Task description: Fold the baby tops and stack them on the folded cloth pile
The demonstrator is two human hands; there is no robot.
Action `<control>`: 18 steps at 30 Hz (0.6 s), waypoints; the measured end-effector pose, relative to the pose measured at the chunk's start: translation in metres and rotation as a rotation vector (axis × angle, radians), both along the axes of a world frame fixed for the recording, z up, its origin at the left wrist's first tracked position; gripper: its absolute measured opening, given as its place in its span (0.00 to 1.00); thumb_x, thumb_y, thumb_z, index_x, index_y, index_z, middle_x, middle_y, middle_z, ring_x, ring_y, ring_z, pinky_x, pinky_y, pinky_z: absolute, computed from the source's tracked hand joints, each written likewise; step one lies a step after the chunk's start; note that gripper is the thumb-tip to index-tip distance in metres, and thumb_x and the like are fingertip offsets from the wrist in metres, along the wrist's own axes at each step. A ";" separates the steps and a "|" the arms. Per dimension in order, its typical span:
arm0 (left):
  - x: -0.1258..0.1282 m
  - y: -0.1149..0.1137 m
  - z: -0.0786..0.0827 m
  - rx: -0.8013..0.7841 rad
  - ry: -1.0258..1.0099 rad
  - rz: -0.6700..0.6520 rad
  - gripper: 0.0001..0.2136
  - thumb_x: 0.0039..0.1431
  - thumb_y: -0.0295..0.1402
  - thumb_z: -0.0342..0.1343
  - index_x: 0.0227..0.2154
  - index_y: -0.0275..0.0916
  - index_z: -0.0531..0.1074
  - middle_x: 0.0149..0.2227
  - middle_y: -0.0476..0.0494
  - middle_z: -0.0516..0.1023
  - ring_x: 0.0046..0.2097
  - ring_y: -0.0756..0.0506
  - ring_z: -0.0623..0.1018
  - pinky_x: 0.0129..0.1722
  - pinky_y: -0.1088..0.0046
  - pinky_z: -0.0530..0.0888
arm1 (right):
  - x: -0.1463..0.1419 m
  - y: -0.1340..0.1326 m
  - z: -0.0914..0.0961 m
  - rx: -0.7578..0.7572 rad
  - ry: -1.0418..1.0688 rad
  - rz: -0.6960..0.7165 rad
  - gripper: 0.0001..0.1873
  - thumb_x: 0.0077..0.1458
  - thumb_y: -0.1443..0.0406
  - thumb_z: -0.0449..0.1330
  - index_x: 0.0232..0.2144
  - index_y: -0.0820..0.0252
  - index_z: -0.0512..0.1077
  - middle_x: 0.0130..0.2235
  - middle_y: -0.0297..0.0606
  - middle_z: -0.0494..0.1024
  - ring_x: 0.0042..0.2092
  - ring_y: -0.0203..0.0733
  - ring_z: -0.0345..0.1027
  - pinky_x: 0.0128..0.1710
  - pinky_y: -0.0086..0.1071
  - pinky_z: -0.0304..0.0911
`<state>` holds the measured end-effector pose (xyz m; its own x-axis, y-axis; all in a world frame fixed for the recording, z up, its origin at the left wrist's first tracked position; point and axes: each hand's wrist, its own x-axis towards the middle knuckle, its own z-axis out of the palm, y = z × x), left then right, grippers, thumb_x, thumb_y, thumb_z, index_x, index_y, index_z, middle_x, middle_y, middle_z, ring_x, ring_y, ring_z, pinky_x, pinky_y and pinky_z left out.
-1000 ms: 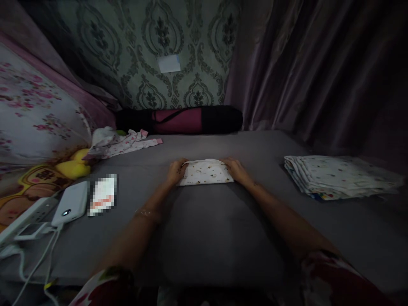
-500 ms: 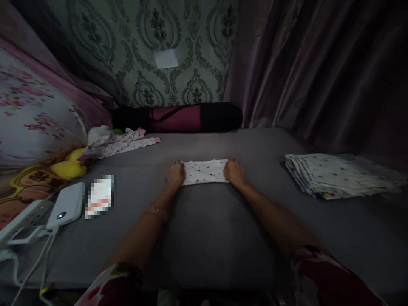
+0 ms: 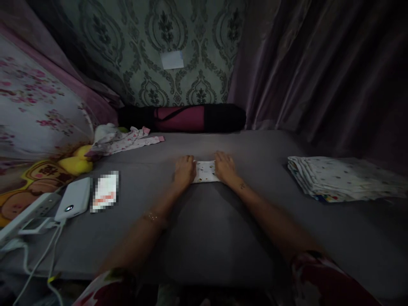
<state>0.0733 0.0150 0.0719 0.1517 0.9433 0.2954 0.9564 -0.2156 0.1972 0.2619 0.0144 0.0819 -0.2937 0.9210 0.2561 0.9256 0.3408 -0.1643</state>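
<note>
A small folded white cloth (image 3: 205, 171) with a sparse dark and yellow print lies flat on the grey bed sheet, between my hands. Its left end is under my left hand (image 3: 185, 172), whose fingers are bent and close together around it. My right hand (image 3: 225, 169) grips the opposite end in the same way, knuckles up. Both cloth ends and my fingertips are partly hidden by the hands. To the right sits a stack of folded white printed cloths (image 3: 344, 178), apart from my right hand.
At the left are a white power bank (image 3: 75, 199), a power strip (image 3: 30, 214), cables, a blurred-out white item (image 3: 106, 191) and a yellow plush toy (image 3: 76, 161). A crumpled printed garment (image 3: 127, 142) lies behind them. A black and pink long bag (image 3: 180, 118) rests against the wall.
My hands have come closer together, and less of the cloth shows between them. The view has shifted slightly, so the surroundings sit a little further right.
</note>
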 end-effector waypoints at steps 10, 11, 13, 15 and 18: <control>0.013 -0.008 -0.032 -0.148 0.055 -0.131 0.24 0.68 0.40 0.37 0.63 0.36 0.60 0.65 0.36 0.61 0.67 0.35 0.57 0.65 0.48 0.52 | -0.018 0.000 -0.037 -0.149 -0.023 0.191 0.29 0.66 0.61 0.40 0.65 0.64 0.55 0.67 0.43 0.55 0.68 0.51 0.43 0.66 0.51 0.38; 0.012 -0.008 -0.034 -0.154 0.058 -0.129 0.25 0.68 0.40 0.37 0.63 0.36 0.59 0.65 0.36 0.60 0.67 0.35 0.57 0.65 0.47 0.51 | -0.018 0.001 -0.039 -0.153 -0.020 0.189 0.29 0.66 0.60 0.40 0.65 0.63 0.54 0.67 0.42 0.55 0.68 0.51 0.43 0.66 0.52 0.38; 0.011 -0.008 -0.035 -0.171 0.066 -0.127 0.26 0.68 0.40 0.36 0.64 0.35 0.58 0.66 0.36 0.58 0.67 0.35 0.55 0.65 0.47 0.50 | -0.017 0.002 -0.041 -0.156 -0.024 0.190 0.29 0.66 0.60 0.39 0.66 0.63 0.54 0.68 0.42 0.54 0.68 0.51 0.43 0.66 0.53 0.37; 0.011 -0.007 -0.033 -0.204 0.073 -0.122 0.26 0.68 0.41 0.35 0.64 0.36 0.57 0.67 0.36 0.56 0.68 0.36 0.54 0.65 0.47 0.49 | -0.018 0.002 -0.040 -0.158 -0.033 0.188 0.29 0.66 0.60 0.39 0.66 0.63 0.54 0.68 0.42 0.54 0.68 0.51 0.42 0.66 0.53 0.37; 0.012 -0.005 -0.025 -0.281 0.091 -0.115 0.26 0.68 0.42 0.33 0.65 0.39 0.55 0.68 0.39 0.54 0.68 0.38 0.53 0.65 0.48 0.50 | -0.018 0.002 -0.035 -0.187 -0.051 0.190 0.29 0.66 0.60 0.39 0.66 0.63 0.54 0.68 0.42 0.53 0.68 0.51 0.42 0.65 0.53 0.38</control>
<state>0.0855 0.0098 0.0469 0.2763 0.9611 0.0062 0.9452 -0.2729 0.1794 0.2438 0.0169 0.0473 -0.4741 0.8779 0.0670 0.8566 0.4775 -0.1956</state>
